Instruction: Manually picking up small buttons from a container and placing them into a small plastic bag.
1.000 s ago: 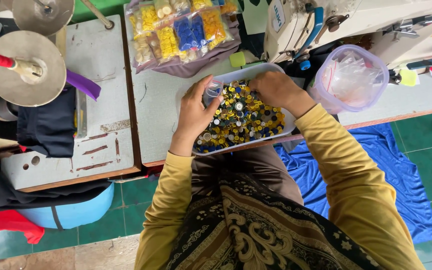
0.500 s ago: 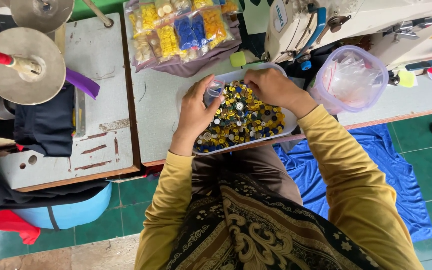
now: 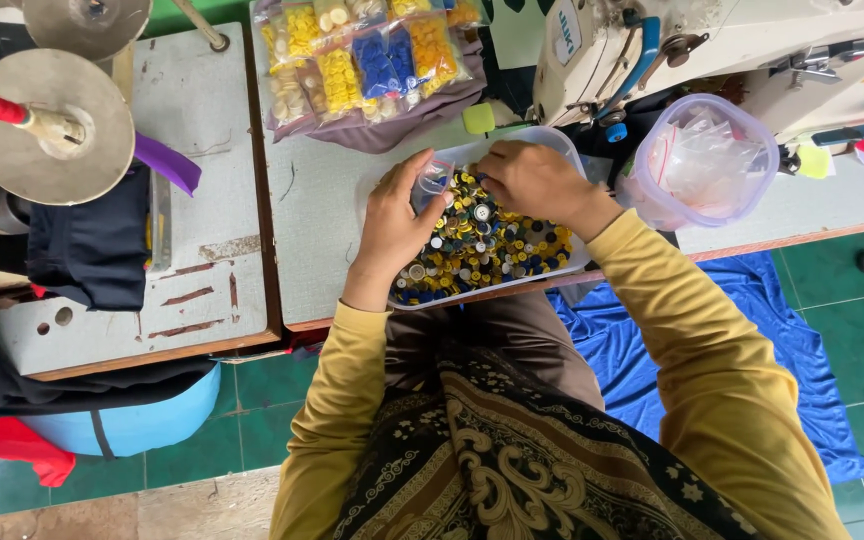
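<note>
My left hand point(image 3: 397, 225) pinches a small clear bag point(image 3: 434, 180) at frame centre; right hand point(image 3: 532, 180) fingers curled over tray point(image 3: 564, 148) of buttons point(image 3: 492, 245), grasp unclear

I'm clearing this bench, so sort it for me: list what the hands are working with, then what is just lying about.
In use:
left hand
right hand
small clear bag, held between the hands
button tray
loose buttons in the tray

Lying about:
bagged buttons
tub of empty bags
sewing machine
metal discs
dark cloth
blue cloth on the floor

Clear button packets point(image 3: 367, 60) above tray point(image 3: 562, 145)
</note>
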